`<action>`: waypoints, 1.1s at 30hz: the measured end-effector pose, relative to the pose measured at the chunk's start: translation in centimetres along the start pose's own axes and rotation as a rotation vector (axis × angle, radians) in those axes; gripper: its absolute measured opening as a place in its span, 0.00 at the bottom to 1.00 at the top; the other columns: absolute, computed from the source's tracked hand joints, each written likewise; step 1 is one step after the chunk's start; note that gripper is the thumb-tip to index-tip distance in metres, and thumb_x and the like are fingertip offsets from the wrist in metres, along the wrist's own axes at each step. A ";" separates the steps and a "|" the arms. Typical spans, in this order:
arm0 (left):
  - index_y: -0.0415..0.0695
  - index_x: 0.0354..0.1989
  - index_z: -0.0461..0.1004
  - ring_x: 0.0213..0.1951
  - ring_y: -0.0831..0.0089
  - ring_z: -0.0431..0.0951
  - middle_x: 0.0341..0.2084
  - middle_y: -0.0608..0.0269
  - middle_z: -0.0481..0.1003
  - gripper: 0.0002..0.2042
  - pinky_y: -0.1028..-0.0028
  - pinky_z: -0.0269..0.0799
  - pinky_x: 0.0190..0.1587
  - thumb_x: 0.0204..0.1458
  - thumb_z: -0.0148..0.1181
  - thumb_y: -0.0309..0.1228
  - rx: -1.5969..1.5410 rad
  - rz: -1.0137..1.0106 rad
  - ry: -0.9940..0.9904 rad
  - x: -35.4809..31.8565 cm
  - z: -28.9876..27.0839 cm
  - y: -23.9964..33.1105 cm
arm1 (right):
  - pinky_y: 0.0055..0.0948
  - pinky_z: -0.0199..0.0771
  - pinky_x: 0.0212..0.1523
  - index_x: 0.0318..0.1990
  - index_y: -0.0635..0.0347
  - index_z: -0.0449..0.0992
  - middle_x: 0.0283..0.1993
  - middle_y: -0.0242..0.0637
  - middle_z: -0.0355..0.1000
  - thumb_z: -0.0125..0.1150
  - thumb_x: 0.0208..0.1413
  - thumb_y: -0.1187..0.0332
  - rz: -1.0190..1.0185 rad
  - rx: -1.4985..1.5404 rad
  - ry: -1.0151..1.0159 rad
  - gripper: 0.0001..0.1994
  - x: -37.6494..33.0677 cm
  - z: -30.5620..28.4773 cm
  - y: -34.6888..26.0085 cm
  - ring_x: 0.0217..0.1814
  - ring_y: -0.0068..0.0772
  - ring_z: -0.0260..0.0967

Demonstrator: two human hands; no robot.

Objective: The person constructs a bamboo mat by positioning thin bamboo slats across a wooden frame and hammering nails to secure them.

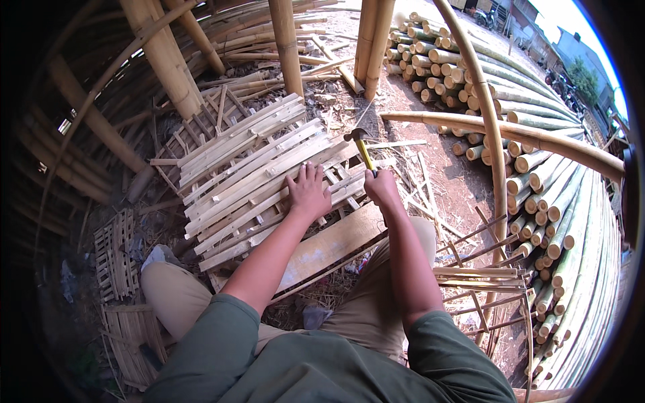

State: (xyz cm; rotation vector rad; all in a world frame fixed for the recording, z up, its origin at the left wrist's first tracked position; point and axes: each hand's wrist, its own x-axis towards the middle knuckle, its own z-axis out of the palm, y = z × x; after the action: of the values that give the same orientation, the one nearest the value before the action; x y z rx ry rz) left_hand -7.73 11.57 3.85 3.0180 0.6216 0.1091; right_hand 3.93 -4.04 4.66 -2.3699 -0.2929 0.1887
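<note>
A slatted panel of pale split-bamboo strips (pixel 235 176) lies in front of me, on top of other slats. My left hand (pixel 309 193) rests on its strips near the right part, fingers spread out and pointing away from me. My right hand (pixel 383 187) is wrapped round the yellow handle of a claw hammer (pixel 363 152). The dark hammer head stands raised at the far end of the handle, by the panel's right edge. Between my knees and the panel is a wide flat board (pixel 329 247). Whether a nail sits under my left fingers is too small to tell.
Thick bamboo posts (pixel 287 50) rise beyond the panel. At the right lies a large stack of cut bamboo poles (pixel 571 215), with a curved bamboo pole (pixel 494 134) in front. Bundled strips (pixel 478 274) lie beside my right knee. Small slatted pieces (pixel 115 258) lie at the left.
</note>
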 end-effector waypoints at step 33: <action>0.47 0.72 0.43 0.73 0.62 0.39 0.72 0.57 0.44 0.33 0.48 0.22 0.71 0.58 0.41 0.41 -0.171 -0.292 0.225 -0.8 1.6 -1.5 | 0.53 0.67 0.35 0.31 0.71 0.72 0.28 0.60 0.72 0.52 0.62 0.65 -0.103 -0.162 -0.037 0.15 -18.7 -4.7 -3.0 0.34 0.63 0.70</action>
State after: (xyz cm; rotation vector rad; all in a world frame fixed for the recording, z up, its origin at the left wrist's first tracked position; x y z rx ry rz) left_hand -8.92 12.50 2.08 2.7363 1.0065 0.4655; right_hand -13.57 -9.91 11.07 -2.5055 -0.4627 0.1652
